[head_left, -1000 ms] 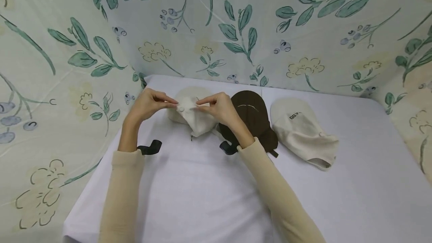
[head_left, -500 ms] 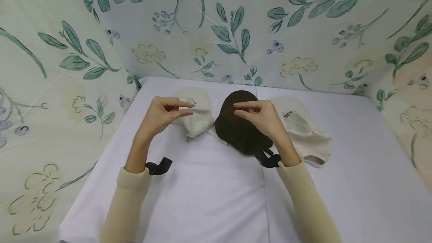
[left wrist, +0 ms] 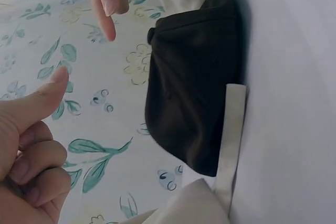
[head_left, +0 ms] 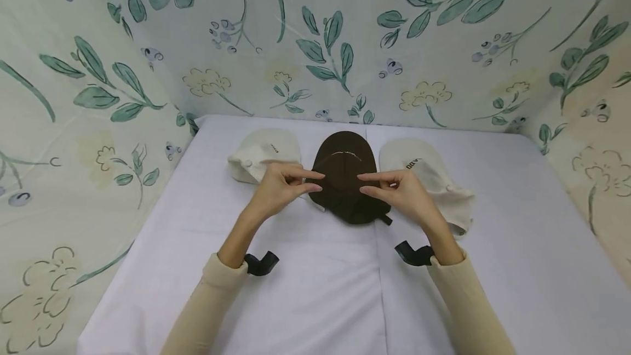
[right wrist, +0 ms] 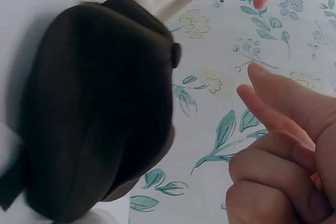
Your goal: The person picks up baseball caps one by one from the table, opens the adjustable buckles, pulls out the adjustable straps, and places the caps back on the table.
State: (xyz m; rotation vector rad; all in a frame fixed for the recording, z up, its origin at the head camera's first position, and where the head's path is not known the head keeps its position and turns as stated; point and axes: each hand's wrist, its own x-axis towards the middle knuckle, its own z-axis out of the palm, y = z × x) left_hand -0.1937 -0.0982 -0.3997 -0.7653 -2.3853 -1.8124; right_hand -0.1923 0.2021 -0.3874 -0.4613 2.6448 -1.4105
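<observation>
A dark brown baseball cap [head_left: 345, 204] lies in the middle of the row on the white cloth, with its button showing in both wrist views. Over its left side hovers my left hand [head_left: 280, 189], thumb and index finger extended with a gap between them. My right hand [head_left: 401, 193] mirrors it on the right side, other fingers curled in. Both wrist views show air between the fingers and the brown cap [left wrist: 194, 82], and neither hand holds anything. An off-white cap [head_left: 268, 147] lies to the left, partly behind my left hand.
Another off-white cap [head_left: 455, 199] with dark lettering lies to the right, partly covered by my right hand and wrist. A pale strap [left wrist: 231, 135] lies beside the brown cap. Floral fabric [head_left: 315, 70] hangs behind the white-covered table [head_left: 305, 289].
Both hands have released the left off-white cap and moved right to the brown cap. My right hand went first; the left followed. The head view has shifted slightly.
</observation>
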